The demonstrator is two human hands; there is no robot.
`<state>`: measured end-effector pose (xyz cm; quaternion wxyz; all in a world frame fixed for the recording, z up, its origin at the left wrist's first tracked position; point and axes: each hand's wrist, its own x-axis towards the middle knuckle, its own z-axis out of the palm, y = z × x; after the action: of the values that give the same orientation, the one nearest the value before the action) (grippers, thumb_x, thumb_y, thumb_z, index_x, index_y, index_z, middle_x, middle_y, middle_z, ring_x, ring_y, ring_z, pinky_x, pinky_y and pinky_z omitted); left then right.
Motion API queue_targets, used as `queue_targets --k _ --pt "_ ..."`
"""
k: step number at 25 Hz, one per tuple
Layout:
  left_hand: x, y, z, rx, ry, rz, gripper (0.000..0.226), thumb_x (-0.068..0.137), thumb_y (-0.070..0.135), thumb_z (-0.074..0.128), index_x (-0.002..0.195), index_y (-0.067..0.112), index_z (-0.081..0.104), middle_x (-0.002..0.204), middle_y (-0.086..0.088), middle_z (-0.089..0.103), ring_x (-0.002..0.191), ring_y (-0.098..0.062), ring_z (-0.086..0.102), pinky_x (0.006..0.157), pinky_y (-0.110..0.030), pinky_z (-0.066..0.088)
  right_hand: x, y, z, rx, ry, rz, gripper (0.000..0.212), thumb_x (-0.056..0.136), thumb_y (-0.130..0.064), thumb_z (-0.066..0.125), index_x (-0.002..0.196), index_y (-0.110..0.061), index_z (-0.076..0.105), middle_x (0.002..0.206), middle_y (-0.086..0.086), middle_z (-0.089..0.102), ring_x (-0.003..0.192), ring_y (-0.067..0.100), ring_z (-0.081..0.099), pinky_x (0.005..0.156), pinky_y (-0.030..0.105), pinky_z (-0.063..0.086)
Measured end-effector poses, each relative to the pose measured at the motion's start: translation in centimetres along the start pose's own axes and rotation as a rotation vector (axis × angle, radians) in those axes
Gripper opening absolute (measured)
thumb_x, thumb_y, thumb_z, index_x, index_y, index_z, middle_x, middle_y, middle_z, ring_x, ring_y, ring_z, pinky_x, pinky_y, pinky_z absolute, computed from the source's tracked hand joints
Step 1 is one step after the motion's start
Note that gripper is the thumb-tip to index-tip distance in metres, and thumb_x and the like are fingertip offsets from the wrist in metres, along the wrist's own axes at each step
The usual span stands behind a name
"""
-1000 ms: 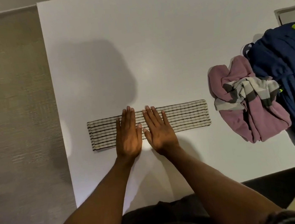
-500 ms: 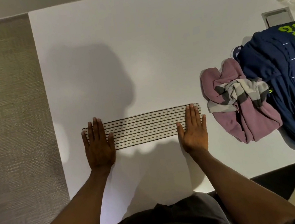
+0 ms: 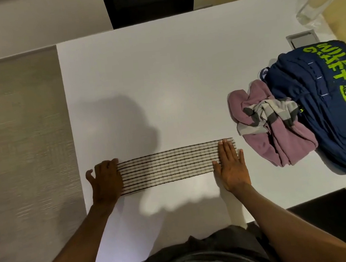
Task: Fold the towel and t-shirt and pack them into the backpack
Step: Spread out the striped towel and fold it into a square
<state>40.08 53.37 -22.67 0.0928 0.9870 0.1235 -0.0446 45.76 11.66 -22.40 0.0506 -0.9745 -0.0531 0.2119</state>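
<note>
Now the left hand (image 3: 105, 180) grips one end of the long striped towel (image 3: 167, 166); right hand (image 3: 230, 165) presses flat.

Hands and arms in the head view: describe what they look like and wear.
The left hand and right hand are bare: no gloves, rings or watch show. Both forearms are bare too, no sleeves in view. Dark grey clothing shows below them.

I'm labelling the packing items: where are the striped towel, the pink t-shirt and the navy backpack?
striped towel (image 3: 168, 167), head view, middle of the folded strip.
pink t-shirt (image 3: 289, 146), head view, lower pink fold.
navy backpack (image 3: 330, 124), head view, plain navy fabric left of the green lettering.
</note>
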Motion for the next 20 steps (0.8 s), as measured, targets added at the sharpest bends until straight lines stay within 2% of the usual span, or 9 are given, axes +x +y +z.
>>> queue_targets --k 4,6,8,10,12,15,18,20 --pt "0.8 -2.1 -1.2 -0.145 -0.187 -0.093 0.021 0.081 0.010 0.081 0.101 0.011 0.073 0.108 -0.013 0.067 0.104 -0.038 0.062 0.092 -0.055 0.040 -1.6 0.0 -1.3 0.085 0.072 -0.092 0.076 0.100 -0.051 0.010 0.165 -0.013 0.017 0.174 0.006 0.008 0.161 0.023 0.003 0.131 0.047 0.003" --pt "0.5 -2.4 -1.9 -0.309 -0.223 -0.133 0.013 0.084 0.013 0.080 0.092 0.014 0.069 0.095 -0.007 0.069 0.093 -0.034 0.066 0.082 -0.045 0.044 -2.4 -0.4 -1.5 0.153 0.127 -0.089 0.073 0.102 -0.049 0.019 0.162 -0.010 0.028 0.171 0.010 0.022 0.159 0.027 0.016 0.131 0.048 0.010" --pt "-0.4 -2.1 -2.3 -0.585 -0.226 -0.227 0.014 0.090 0.012 0.077 0.094 0.013 0.064 0.087 -0.006 0.069 0.084 -0.031 0.068 0.072 -0.036 0.050 -3.2 -1.4 -1.2 0.194 0.198 -0.120 0.065 0.104 -0.044 0.033 0.156 -0.006 0.041 0.162 0.014 0.040 0.153 0.032 0.034 0.128 0.048 0.023" --pt "-1.6 -1.6 -2.8 -0.858 -0.232 -0.353 0.022 0.088 0.008 0.080 0.105 0.012 0.067 0.094 -0.007 0.073 0.088 -0.025 0.070 0.076 -0.035 0.056 -4.0 -2.9 -0.9 0.226 0.239 -0.193 0.059 0.103 -0.040 0.043 0.150 -0.005 0.048 0.154 0.015 0.050 0.145 0.032 0.044 0.124 0.044 0.032" --pt "-2.6 -1.4 -2.5 -1.020 -0.270 -0.465 0.031 0.084 0.003 0.083 0.111 0.010 0.071 0.102 -0.008 0.077 0.097 -0.026 0.073 0.085 -0.039 0.059 -4.4 -4.7 -0.8 0.259 0.220 -0.273 0.058 0.102 -0.039 0.046 0.148 -0.005 0.050 0.150 0.015 0.054 0.140 0.031 0.048 0.121 0.042 0.038" --pt "-3.3 -1.3 -2.3 -1.077 -0.266 -0.559 0.024 0.087 0.006 0.081 0.110 0.011 0.075 0.104 -0.011 0.077 0.104 -0.033 0.072 0.093 -0.049 0.060 -4.5 -7.3 -0.5 0.282 0.159 -0.350 0.063 0.098 -0.040 0.046 0.147 -0.001 0.052 0.148 0.018 0.056 0.138 0.034 0.051 0.117 0.046 0.043" --pt "-3.7 -1.1 -3.4 -1.055 -0.212 -0.484 0.012 0.095 0.017 0.075 0.106 0.021 0.072 0.102 -0.007 0.077 0.100 -0.030 0.073 0.086 -0.050 0.062 -4.2 -9.7 0.3 0.234 0.077 -0.416 0.066 0.095 -0.041 0.046 0.145 0.001 0.053 0.150 0.020 0.054 0.139 0.037 0.050 0.115 0.051 0.043" --pt "-3.9 -1.2 -4.6 -1.019 -0.135 -0.439 0.009 0.099 0.023 0.071 0.108 0.023 0.070 0.100 -0.005 0.075 0.095 -0.029 0.073 0.075 -0.045 0.062 -4.1 -11.4 0.6 0.165 -0.052 -0.435 0.071 0.097 -0.046 0.040 0.152 -0.003 0.044 0.161 0.020 0.040 0.147 0.038 0.040 0.118 0.055 0.037"
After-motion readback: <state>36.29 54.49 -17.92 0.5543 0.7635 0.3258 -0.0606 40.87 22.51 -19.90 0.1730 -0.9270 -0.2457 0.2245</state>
